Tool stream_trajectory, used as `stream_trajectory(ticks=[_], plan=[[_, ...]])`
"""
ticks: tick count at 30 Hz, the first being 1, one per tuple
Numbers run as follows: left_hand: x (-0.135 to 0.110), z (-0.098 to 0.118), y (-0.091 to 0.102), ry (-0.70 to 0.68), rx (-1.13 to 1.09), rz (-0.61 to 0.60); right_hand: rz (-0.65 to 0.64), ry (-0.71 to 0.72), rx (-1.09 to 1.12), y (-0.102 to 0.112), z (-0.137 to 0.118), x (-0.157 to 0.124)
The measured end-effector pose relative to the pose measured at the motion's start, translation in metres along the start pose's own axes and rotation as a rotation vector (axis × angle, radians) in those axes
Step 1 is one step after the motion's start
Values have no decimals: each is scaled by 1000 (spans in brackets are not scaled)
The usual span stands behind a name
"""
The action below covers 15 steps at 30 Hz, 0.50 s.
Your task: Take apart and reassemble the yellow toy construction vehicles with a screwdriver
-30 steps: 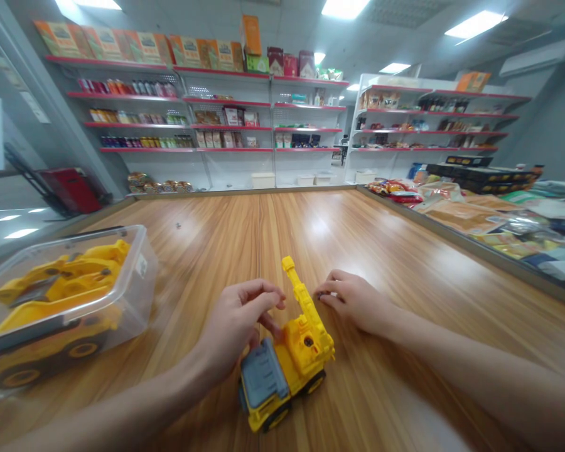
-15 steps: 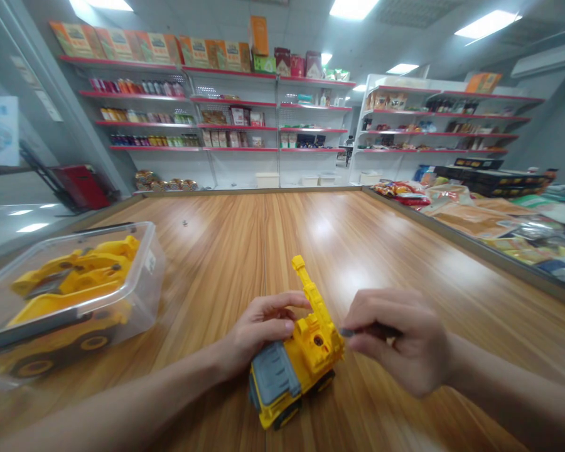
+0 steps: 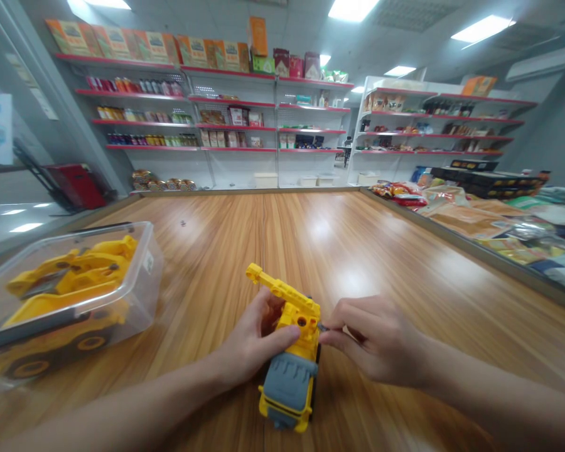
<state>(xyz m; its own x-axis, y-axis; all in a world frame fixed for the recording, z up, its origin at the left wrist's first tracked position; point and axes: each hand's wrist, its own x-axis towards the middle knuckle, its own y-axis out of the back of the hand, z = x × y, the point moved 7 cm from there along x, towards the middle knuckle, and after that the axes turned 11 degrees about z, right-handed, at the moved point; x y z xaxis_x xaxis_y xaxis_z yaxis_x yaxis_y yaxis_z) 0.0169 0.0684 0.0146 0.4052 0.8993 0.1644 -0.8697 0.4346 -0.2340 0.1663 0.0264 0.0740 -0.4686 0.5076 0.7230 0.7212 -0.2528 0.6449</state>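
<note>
A yellow toy crane truck (image 3: 289, 370) with a grey cab roof stands on the wooden table, cab end nearest me. Its yellow boom (image 3: 282, 290) points away to the upper left. My left hand (image 3: 258, 342) grips the truck's body from the left, thumb on top beside a round dark hole. At the right side, my right hand (image 3: 374, 339) is closed in a pinch on a small grey piece (image 3: 322, 327), whose tip meets the yellow body. Most of that piece is hidden by the fingers, so its kind cannot be made out.
On the left of the wooden table (image 3: 207, 257) stands a clear plastic box (image 3: 144, 276) with yellow toy vehicle parts inside. A tiny dark bit (image 3: 183, 223) lies farther back. Packaged goods (image 3: 471, 213) lie beyond the right edge, and stocked shelves (image 3: 235, 125) line the back.
The truck has turned, so its boom now points left and its cab faces me. My right hand has moved left, bringing the small grey piece against the truck's side.
</note>
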Motion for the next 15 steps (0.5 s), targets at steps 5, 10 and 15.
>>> stream_trajectory(ticks=[5, 10, 15], plan=[[-4, -1, -3, 37, 95, -43, 5, -32, -38, -11, -8, 0], [-8, -6, -7, 48, 44, -127, 72, -94, -118, -12, -8, -2], [-7, -8, -8, 55, 7, -138, 96, -173, -129, -11, -6, -3]])
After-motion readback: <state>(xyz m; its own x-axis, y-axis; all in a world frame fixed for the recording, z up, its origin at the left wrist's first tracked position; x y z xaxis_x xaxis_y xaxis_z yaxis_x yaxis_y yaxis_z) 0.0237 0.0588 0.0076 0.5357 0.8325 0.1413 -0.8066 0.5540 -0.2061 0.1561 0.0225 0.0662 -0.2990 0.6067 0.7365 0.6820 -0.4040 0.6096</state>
